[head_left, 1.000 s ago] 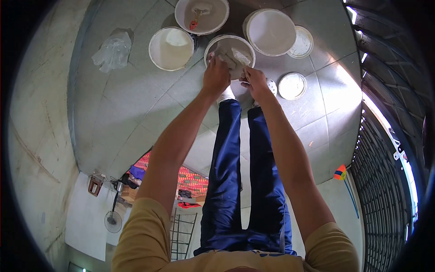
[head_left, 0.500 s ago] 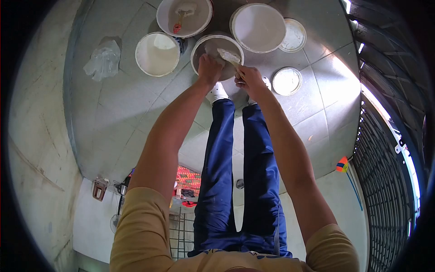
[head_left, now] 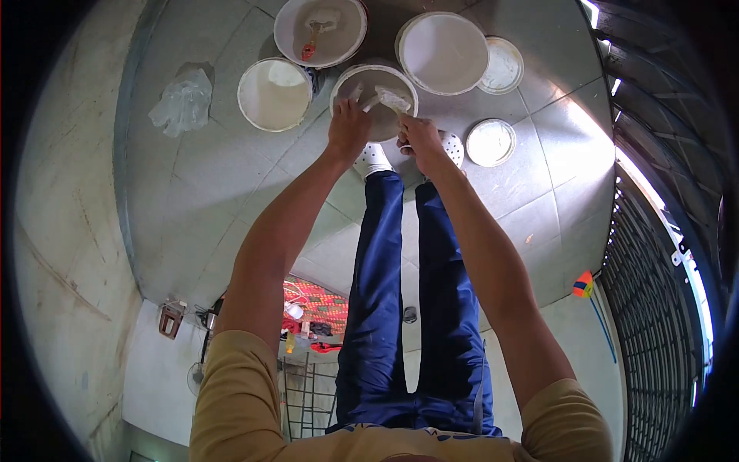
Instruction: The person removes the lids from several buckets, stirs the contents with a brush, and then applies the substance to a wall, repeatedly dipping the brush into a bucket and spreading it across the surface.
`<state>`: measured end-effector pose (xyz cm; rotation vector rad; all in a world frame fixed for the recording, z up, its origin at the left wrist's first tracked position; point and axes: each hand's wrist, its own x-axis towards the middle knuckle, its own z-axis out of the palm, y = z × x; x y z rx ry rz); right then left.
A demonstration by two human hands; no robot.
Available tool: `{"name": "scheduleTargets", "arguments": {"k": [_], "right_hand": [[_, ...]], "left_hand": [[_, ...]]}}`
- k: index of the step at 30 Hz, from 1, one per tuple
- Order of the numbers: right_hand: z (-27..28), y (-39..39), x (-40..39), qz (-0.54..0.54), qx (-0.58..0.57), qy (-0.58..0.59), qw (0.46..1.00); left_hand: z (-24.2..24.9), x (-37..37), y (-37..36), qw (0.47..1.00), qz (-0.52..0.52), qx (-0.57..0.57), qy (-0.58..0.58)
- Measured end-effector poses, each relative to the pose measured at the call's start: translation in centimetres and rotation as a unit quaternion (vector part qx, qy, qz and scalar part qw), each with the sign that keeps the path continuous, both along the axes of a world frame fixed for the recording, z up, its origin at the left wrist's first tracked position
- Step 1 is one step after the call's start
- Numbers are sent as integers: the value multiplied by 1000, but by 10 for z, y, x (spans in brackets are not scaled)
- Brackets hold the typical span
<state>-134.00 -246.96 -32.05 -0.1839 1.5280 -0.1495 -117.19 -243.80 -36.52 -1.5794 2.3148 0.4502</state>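
My right hand (head_left: 419, 135) is closed round the handle of a putty knife (head_left: 394, 99), whose head is coated in thick white paste. The putty knife is over a round bucket (head_left: 412, 86) with greyish-white paste inside. At the bucket's near-left rim, my left hand (head_left: 350, 127) is closed, with pale narrow shapes showing past its fingers; I cannot make out what it holds. Behind, another bucket (head_left: 279, 37) has a red-handled tool (head_left: 309, 51) lying in its paste.
A bucket of pale liquid (head_left: 275, 104) stands left, and a large white bucket (head_left: 444, 52) back right. Two round lids (head_left: 491, 142) lie to the right. A clear plastic bag (head_left: 182, 102) is on the tiled floor. A metal shutter (head_left: 654, 308) runs along the right.
My left hand has drawn back from inside the bucket to its near-left rim. The putty knife has stayed over the bucket. The view has shifted slightly.
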Motion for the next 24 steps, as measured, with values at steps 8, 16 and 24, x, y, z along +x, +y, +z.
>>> {"name": "scheduleTargets", "arguments": {"k": [8, 16, 24], "right_hand": [[1, -3, 7, 12, -38, 10, 999], [-3, 0, 10, 37, -45, 40, 998], [-7, 13, 6, 141, -62, 68, 986]], "left_hand": [[1, 0, 20, 996, 48, -5, 68], [13, -5, 46, 920, 321, -14, 224], [-23, 3, 36, 640, 669, 162, 342]]}}
